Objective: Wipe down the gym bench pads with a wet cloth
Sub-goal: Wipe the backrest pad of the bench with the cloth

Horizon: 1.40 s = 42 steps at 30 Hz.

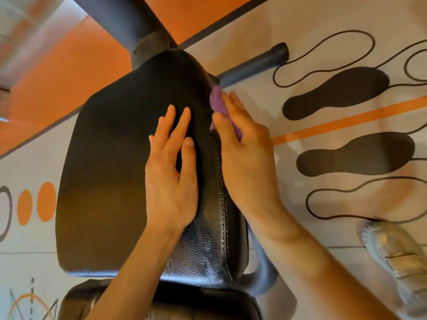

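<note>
A black leather bench pad [111, 172] fills the middle of the head view, narrowing toward the far end. My left hand [172, 167] lies flat on its top, fingers spread, holding nothing. My right hand [242, 146] presses a purple cloth [217, 101] against the pad's right side edge; most of the cloth is hidden under the palm. A second black pad [208, 303] shows at the bottom, partly behind my forearms.
The bench's grey metal frame runs from the upright post [129, 21] to a floor bar [258, 63] and a curved tube [263, 271] at the right. The floor has orange bands and black footprint markings [335, 93]. My shoe [397, 255] stands at lower right.
</note>
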{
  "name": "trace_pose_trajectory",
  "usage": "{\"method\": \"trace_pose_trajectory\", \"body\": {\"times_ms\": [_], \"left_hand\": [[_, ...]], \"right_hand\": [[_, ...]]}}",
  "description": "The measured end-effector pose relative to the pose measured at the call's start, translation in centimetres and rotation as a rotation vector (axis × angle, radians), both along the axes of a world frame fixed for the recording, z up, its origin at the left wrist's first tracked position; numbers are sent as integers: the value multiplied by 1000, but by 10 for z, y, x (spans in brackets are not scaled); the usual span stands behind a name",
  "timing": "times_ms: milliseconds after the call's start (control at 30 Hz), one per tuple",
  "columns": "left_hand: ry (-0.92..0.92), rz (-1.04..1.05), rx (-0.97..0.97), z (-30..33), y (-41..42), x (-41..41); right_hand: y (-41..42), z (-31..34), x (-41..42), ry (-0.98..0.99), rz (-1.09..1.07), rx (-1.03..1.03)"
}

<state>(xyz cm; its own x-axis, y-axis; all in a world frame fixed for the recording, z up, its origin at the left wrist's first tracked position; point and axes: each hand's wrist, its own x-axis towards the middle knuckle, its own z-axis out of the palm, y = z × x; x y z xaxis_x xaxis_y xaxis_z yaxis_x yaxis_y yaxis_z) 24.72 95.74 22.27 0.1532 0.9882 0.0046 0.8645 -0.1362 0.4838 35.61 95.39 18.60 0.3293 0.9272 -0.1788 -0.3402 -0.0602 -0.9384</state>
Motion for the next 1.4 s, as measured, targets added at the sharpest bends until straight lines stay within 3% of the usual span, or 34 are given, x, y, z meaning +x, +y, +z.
{"method": "trace_pose_trajectory", "body": {"times_ms": [133, 200, 333, 400, 500, 567, 700, 767, 900, 967, 1067, 1133, 1233, 1400], "left_hand": [[-18, 20, -3, 0, 0, 2], [-25, 19, -8, 0, 0, 3], [-13, 29, -7, 0, 0, 4], [-14, 36, -7, 0, 0, 4], [-17, 45, -10, 0, -1, 4], [-20, 48, -13, 0, -1, 5], [-13, 58, -14, 1, 0, 8], [-6, 59, -11, 1, -1, 7], [-6, 58, -20, 1, 1, 8], [-14, 55, -21, 2, 1, 8], [-13, 64, -28, 2, 0, 9], [-32, 75, -26, 2, 1, 8], [-31, 65, -32, 1, 3, 8], [-40, 64, -60, 2, 4, 10]], "right_hand": [[-90, 14, -21, -135, -48, 27], [-57, 7, -11, -39, -70, 37], [36, -6, 11, 107, 20, -150], [6, -2, 3, 44, -55, -129], [-53, 24, -4, -98, 8, -48], [-22, 10, 2, -11, 11, -49], [81, -12, 21, 100, 116, -267], [55, -5, 15, 85, 70, -208], [-1, 15, 11, -148, 59, 44], [48, -2, 19, -10, 145, -106], [95, -16, 24, -10, 213, -324], [62, -2, 16, -1, 132, -176], [24, 16, 11, -137, 77, 32], [125, -11, 25, -52, 206, -221]]}}
